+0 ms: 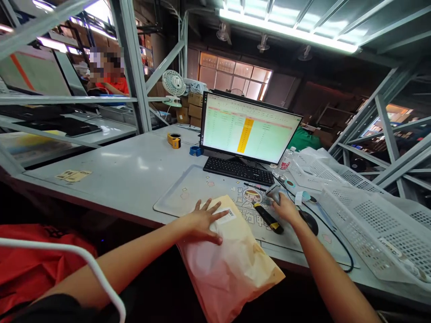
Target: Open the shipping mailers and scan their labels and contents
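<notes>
My left hand (204, 220) lies with fingers spread on a pale yellow paper mailer (235, 264), which overhangs the front edge of the desk. Beside my left fingertips, a white barcode label (225, 216) shows on the mailer. My right hand (285, 209) is wrapped round a grey barcode scanner (273, 194) above the desk mat. A black and yellow utility knife (268, 218) lies on the mat between my hands. Near my right wrist sits a black mouse (309, 222).
A monitor (249, 128) stands behind a black keyboard (238, 170). White perforated baskets (370, 224) line the right side. Rolls of yellow tape (174, 140) and blue tape (195, 151) sit left of the monitor. A cable (336, 242) curves across the mat. Another person (116, 85) is beyond the frame.
</notes>
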Demonstrator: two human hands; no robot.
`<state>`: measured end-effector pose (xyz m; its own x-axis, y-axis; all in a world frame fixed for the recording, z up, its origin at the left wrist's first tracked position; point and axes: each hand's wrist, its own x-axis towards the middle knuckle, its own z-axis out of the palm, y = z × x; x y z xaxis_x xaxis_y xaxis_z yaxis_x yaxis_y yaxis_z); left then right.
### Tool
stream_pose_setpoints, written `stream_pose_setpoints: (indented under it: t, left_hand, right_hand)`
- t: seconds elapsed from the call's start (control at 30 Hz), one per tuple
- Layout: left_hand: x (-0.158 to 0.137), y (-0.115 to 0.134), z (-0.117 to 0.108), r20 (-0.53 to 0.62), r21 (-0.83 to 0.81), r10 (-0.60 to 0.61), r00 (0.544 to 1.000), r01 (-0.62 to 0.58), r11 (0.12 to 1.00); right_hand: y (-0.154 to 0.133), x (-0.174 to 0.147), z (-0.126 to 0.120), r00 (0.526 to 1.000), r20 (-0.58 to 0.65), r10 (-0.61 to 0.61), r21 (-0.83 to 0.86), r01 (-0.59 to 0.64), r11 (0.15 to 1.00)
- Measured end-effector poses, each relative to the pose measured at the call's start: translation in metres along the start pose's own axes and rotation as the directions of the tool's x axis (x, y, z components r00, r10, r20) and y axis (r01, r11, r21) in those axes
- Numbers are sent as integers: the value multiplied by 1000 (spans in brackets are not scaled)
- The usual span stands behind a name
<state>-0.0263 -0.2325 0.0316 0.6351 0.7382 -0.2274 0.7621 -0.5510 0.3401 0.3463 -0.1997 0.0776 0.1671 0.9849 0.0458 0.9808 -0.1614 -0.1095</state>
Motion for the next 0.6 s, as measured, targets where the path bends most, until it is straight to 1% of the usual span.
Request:
stream_pose_setpoints:
  t: [0.07,0.1,0.17,0.23,0.3,0.37,0.4,0.47,0.53,0.6]
  left_hand:
    - [-3,-11,3,-46,-7,-54,997,54,999]
    - [-4,-19,4,-70,-9,-78,994,77,997]
    - [-6,-37,4,-130,-7,-137,982,137,990]
    - [-7,-56,4,-208,-10,-235,950,238,971]
    - [-8,-73,4,-297,-28,-347,890,355,935]
    - [-8,-84,6,-356,-44,-418,836,431,901]
    - [-7,-88,7,-372,-46,-432,822,449,893]
    - [-6,-91,9,-390,-43,-433,813,453,890]
    - [-5,-93,11,-407,-48,-414,814,434,900]
    - [-5,-94,12,-423,-63,-397,815,410,910]
  right_hand:
    - [10,1,24,993,-31,116,-33,-117,993]
    - [13,0,33,988,-47,149,-43,-151,988]
    - [18,-3,44,981,-78,178,-59,-183,981]
    - [21,-3,46,976,-99,194,-73,-201,977]
    - [21,1,40,972,-131,197,-67,-207,976]
    - [18,11,29,966,-197,168,-37,-178,983]
    - [13,19,22,964,-231,135,-18,-143,990]
    - [0,39,12,964,-260,50,13,-48,999]
    - [-18,63,10,976,-217,-28,32,36,999]
    - [-36,86,15,987,-133,-89,41,95,995]
